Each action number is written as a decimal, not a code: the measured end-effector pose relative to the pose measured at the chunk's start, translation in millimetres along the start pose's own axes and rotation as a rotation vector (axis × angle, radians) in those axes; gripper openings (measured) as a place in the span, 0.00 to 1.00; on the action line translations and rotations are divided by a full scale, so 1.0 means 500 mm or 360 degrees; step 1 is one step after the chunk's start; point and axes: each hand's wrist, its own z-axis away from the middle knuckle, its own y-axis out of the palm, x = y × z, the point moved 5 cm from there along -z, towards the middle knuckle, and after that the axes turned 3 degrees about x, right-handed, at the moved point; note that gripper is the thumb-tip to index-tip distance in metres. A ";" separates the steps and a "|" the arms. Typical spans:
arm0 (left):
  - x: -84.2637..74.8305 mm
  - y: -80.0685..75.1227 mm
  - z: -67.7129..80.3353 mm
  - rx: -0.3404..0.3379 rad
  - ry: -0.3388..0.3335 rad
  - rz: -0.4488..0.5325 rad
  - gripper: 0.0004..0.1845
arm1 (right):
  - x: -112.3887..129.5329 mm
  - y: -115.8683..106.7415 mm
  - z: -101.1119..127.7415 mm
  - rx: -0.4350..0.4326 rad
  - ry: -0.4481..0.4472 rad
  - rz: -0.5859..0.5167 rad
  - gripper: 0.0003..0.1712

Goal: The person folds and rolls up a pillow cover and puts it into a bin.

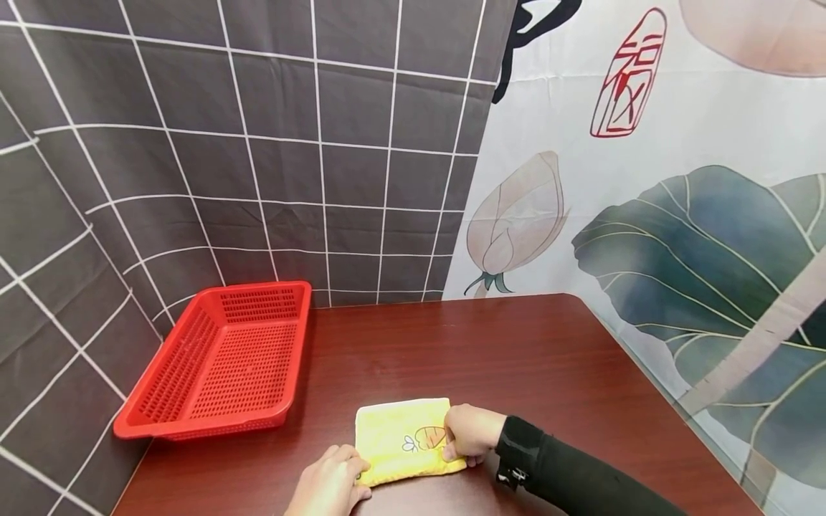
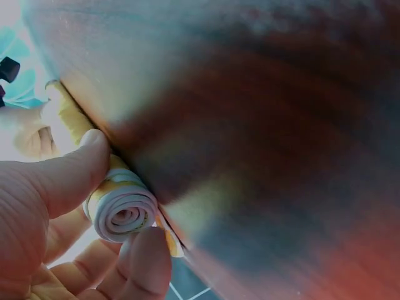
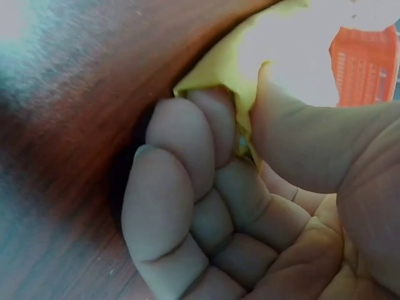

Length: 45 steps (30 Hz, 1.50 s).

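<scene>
A yellow towel (image 1: pixel 393 430) with an embroidered carrot lies on the table, its near edge rolled up and its far part flat. In the left wrist view the roll's end (image 2: pixel 125 215) shows as a tight spiral with white edging. My left hand (image 1: pixel 329 481) holds that left end, thumb on top and fingers curled at the other side. At the right end, my right hand (image 1: pixel 470 431) pinches the towel between thumb and curled fingers. The right wrist view shows the yellow cloth (image 3: pixel 219 62) tucked between that thumb and the fingers; its upper part is washed out by glare.
A red plastic basket (image 1: pixel 293 380) with perforated walls stands at the left on the dark red-brown table (image 1: pixel 503 351). Behind the table hangs a grey cloth (image 1: pixel 348 172) with white grid lines. A white printed hanging (image 1: pixel 548 122) with leaf patterns is at the right.
</scene>
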 end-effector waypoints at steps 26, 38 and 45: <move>0.044 -0.008 -0.058 0.0373 -0.0240 0.0378 0.06 | -0.008 -0.002 0.010 -0.0076 -0.0052 -0.0098 0.24; 0.049 -0.015 -0.091 0.0524 -0.0445 0.0228 0.10 | -0.004 0.001 0.018 -0.0125 -0.0083 -0.0091 0.24; 0.018 -0.022 -0.087 0.0139 -0.0286 -0.0057 0.14 | -0.007 -0.001 0.018 -0.0118 -0.0073 -0.0101 0.23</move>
